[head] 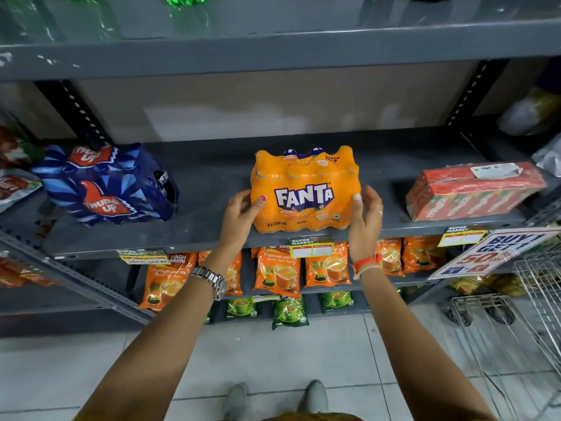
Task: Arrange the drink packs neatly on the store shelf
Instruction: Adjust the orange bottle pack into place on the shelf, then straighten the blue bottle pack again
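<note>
Orange drink pack [305, 191]: mid shelf [206, 189], front edge, your left hand [239, 212] and right hand [365, 215] pressing its sides. Blue pack [106, 185] well left, red carton pack [475, 191] well right; gaps between clear.

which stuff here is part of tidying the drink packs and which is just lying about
Part of the job: orange Fanta pack, blue Thums Up pack, red juice carton pack, shelf, both hands.

Just lying about: tea packets, price tags, offer sign, wire basket.
</note>
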Demonstrator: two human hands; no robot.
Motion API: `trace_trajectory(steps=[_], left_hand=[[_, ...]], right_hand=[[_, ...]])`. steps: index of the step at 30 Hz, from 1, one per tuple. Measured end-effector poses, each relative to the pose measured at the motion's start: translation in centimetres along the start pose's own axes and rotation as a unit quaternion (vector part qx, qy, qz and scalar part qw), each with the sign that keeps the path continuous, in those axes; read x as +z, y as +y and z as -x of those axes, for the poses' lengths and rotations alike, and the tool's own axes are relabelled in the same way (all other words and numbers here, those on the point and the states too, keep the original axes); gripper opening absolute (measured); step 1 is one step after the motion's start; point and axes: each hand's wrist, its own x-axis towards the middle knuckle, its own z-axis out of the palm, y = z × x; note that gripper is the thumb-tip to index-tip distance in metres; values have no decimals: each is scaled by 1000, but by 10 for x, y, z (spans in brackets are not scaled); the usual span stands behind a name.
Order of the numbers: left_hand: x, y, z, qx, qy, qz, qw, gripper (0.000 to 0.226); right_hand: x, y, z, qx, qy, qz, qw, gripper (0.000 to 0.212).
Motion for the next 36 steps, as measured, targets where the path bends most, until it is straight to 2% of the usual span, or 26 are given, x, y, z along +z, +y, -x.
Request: trace_trajectory(steps=[2, 4, 7, 10, 13, 16, 19, 21, 24, 27, 31, 34, 36], left_hand=[[-16, -5, 7, 30, 44, -28, 998, 45], [-42, -13, 17, 72, 108, -39, 991, 40], [-101, -33, 28, 93, 212, -30, 972, 30], [-173, -50, 29, 50, 327, 34, 943, 21], [-245, -60, 22, 71, 372, 32, 925, 11], [-306, -59, 1, 54, 338, 49, 938, 26], [-332, -44, -27, -20, 225, 33, 974, 58], [-339, -38, -41, -37, 170, -22, 985, 67], [-349, -37, -51, -55, 136, -17, 989, 70], [-351, -41, -51, -40, 145, -26, 988, 60], [-344, -48, -42, 30, 152, -44, 987, 38], [-337, -52, -35, 36, 126, -42, 990, 38], [-333, -55, -31, 44, 136, -47, 989, 39]], right_hand=[[11, 9, 24, 0, 96, -27, 995, 41], [28, 18, 51, -14, 138, -9, 990, 25], [78, 22, 95, -46, 86, 26, 995, 3], [140, 12, 124, -55, 27, 9, 998, 4], [203, -8, 134, -95, -58, 13, 994, 3], [268, -30, 136, -59, -188, -18, 980, 17], [316, -45, 130, -5, -295, -29, 955, 42], [334, -49, 124, 0, -298, 22, 954, 49], [342, -50, 119, -18, -281, 89, 955, 50], [340, -50, 121, -36, -274, 110, 955, 44], [325, -45, 127, -47, -243, 123, 961, 39], [309, -39, 131, -41, -227, 121, 965, 41], [302, -39, 134, -32, -224, 118, 967, 44]])
